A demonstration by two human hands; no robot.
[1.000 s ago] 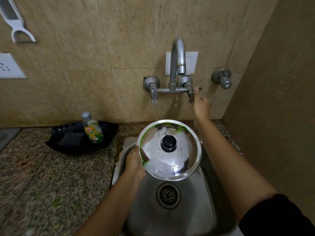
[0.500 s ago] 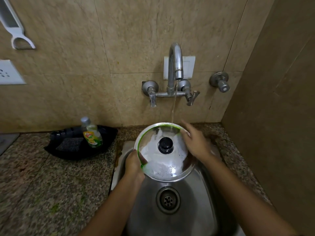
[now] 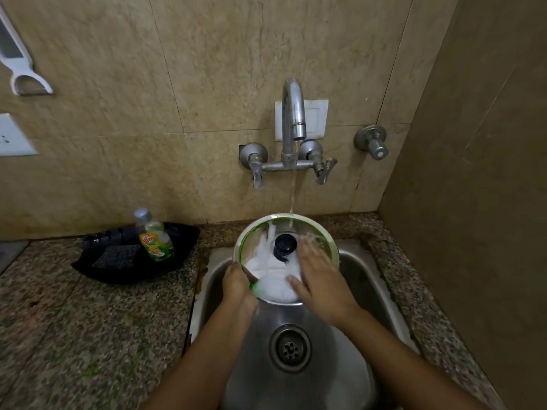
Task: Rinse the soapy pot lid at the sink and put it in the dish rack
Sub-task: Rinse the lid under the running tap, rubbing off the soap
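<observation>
**Two hands on a soapy lid under the running tap**

Two of my hands work over the steel sink [image 3: 355,335], where I hold the glass pot lid [image 3: 268,263] above the basin, tilted toward me with its black knob [image 3: 285,243] facing up. My left hand [image 3: 236,287] is clamped on the lid's near-left rim, thumb over the green-edged border. My right hand [image 3: 321,281] lies flat on the lid's right side, fingers spread apart and pressed against the wet glass, gripping nothing. White suds cover the lower half of the lid, thickest at the near edge between my two hands.

A thin stream of water falls from the curved spout of the wall-mounted tap [image 3: 293,113] and strikes the far part of the lid just behind the knob. The round drain [image 3: 290,348] sits directly below the lid, in the middle of the basin.

On the speckled granite bench [image 3: 88,335] to the left of the sink rests a black tray [image 3: 97,263] holding a dark scrub pad [image 3: 116,256] and a bottle of green dishwashing liquid [image 3: 154,236], which leans against the tray's back edge. Beige tiles line the wall behind, with a white handled utensil [image 3: 20,69] hanging at upper left. No dish rack shows in this view.
</observation>
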